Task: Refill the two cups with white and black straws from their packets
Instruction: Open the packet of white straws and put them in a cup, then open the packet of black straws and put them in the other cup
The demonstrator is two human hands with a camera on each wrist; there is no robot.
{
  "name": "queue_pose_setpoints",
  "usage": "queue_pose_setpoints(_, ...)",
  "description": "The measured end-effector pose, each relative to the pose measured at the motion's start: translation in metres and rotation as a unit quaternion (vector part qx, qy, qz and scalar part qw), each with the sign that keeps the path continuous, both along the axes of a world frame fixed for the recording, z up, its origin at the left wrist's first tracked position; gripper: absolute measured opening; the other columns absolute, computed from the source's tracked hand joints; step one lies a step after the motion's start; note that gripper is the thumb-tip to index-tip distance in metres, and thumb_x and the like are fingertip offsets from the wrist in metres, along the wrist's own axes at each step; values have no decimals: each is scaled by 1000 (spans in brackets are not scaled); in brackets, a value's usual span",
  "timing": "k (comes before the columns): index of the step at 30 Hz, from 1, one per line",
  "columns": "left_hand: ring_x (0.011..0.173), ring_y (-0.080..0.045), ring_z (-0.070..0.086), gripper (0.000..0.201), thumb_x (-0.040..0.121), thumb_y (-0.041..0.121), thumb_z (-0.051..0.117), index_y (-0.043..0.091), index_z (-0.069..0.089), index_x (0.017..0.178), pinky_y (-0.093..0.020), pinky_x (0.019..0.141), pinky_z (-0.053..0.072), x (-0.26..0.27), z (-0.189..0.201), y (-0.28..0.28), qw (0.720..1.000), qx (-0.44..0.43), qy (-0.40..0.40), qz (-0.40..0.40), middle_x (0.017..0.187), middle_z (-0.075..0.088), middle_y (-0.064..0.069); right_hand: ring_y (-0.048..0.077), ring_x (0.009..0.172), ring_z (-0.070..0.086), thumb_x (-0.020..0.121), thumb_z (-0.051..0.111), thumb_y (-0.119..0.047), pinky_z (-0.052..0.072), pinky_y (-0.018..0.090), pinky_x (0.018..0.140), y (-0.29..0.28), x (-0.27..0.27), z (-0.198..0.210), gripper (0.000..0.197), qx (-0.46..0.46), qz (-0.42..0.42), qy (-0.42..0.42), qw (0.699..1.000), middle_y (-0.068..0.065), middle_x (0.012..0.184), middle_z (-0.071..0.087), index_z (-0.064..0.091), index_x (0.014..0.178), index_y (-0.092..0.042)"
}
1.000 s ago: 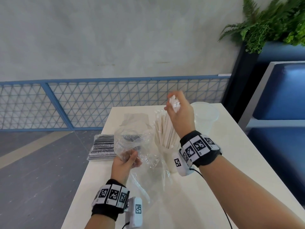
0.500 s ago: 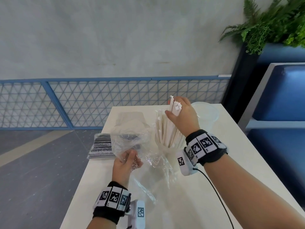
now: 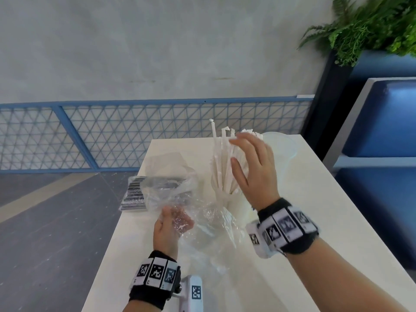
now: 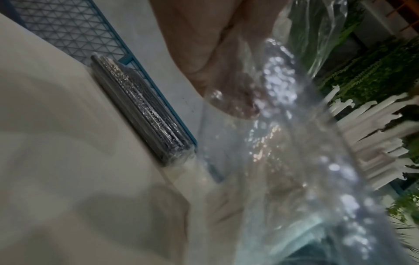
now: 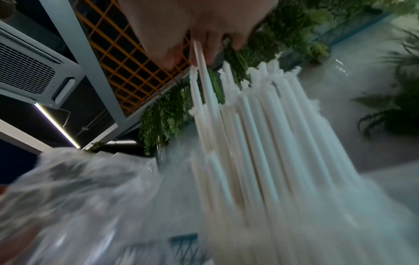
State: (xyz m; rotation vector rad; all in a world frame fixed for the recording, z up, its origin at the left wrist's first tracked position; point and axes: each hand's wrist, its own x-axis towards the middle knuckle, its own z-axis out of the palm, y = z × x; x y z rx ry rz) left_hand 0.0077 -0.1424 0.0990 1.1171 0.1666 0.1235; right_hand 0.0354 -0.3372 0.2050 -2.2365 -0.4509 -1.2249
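Note:
Several white straws [image 3: 221, 167] stand fanned out in a pale cup [image 3: 236, 206] at the middle of the white table [image 3: 304, 221]. My right hand [image 3: 235, 152] hovers at their right side with fingers spread and straight, its fingertips [image 5: 204, 39] by the straw tops [image 5: 260, 125]. Lower left, my left hand [image 3: 171, 221] grips the crumpled clear packet [image 3: 171, 192], which trails over the table toward the cup. A sealed packet of black straws [image 3: 135, 194] lies at the table's left edge, also visible in the left wrist view [image 4: 145, 111]. A second clear cup [image 3: 281, 147] stands empty behind my right hand.
A blue mesh railing [image 3: 112, 131] runs behind the table. A blue bench seat [image 3: 382, 122] and a planter with ferns [image 3: 371, 25] stand to the right. The table's left edge drops to a grey floor [image 3: 45, 221].
My right hand lowered the bundle of white straws into the cup and opened; the straws now fan out. The left hand kept its grip on the clear packet.

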Motion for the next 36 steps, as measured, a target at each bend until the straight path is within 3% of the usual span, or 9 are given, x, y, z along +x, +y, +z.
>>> queue_pose_setpoints(5, 56, -16, 62, 53, 77, 60, 31, 16, 60, 78, -30, 54, 54, -1, -6, 5, 999, -28, 33, 2, 59, 64, -1, 7, 99, 46, 84, 57, -26, 49, 26, 78, -17, -45, -68, 29, 113, 15, 87, 990, -2, 112, 47, 47, 111, -20)
queue_pose_setpoints(8, 56, -16, 63, 56, 76, 64, 30, 17, 61, 80, -30, 55, 55, -2, -11, 1, 998, -36, 45, 1, 60, 66, 0, 6, 132, 29, 79, 63, -32, 29, 13, 106, -25, -55, -85, 59, 118, -35, 87, 989, 19, 137, 29, 36, 130, -19)
queue_pose_setpoints(11, 55, -16, 63, 56, 76, 64, 30, 17, 60, 82, -31, 57, 56, -2, -17, -4, 998, -33, 59, -7, 60, 66, 0, 19, 138, 27, 78, 66, -37, 33, 32, 108, -25, -62, -92, 70, 161, -19, 135, 977, 8, 146, 18, 26, 134, -26)
queue_pose_setpoints(19, 66, -23, 62, 54, 82, 61, 29, 18, 57, 100, -36, 64, 55, -12, -29, -18, 993, -13, 87, -73, 75, 65, -7, 12, 92, 64, 85, 63, -32, 51, 28, 83, -15, -82, -121, 42, 368, 39, 532, 762, -8, 104, 63, 45, 122, -21)
queue_pose_setpoints(21, 83, -25, 60, 43, 90, 44, 44, 19, 42, 125, -41, 79, 52, -15, -32, -20, 991, 38, 117, -46, 105, 59, -11, 17, 78, 66, 89, 59, -18, 52, 35, 79, -20, -83, -125, 28, 414, 51, 528, 740, 2, 84, 67, 54, 115, -10)
queue_pose_setpoints(25, 121, -31, 34, 95, 69, 12, 78, 11, 16, 141, -47, 107, 33, -17, -28, -12, 930, 338, 51, 135, 142, 22, -20, 15, 63, 59, 89, 57, -10, 51, 30, 69, -44, -83, -121, 10, 355, 49, 528, 770, 1, 70, 59, 59, 99, -11)
queue_pose_setpoints(29, 123, -30, 41, 75, 62, 29, 82, 11, 46, 125, -47, 105, 28, -15, -22, -20, 781, 614, -83, 77, 130, 48, -15, 9, 57, 55, 90, 55, -10, 52, 26, 66, -74, -86, -116, 7, 284, 73, 572, 766, 0, 64, 55, 59, 93, -14)
queue_pose_setpoints(32, 75, -18, 60, 35, 71, 48, 71, 21, 59, 89, -42, 94, 42, -17, -14, -44, 792, 609, -20, -40, 79, 61, 11, 8, 55, 53, 91, 54, -12, 54, 30, 69, -101, -88, -114, 6, 267, 88, 586, 760, -1, 62, 52, 58, 91, -17)
queue_pose_setpoints(36, 54, -20, 44, 37, 86, 42, 56, 15, 43, 64, -31, 60, 38, -24, -20, -76, 826, 557, -12, -80, 57, 47, 2, 8, 57, 53, 91, 56, -16, 57, 36, 72, -142, -93, -113, 4, 214, 77, 609, 760, -4, 64, 53, 59, 94, -16)
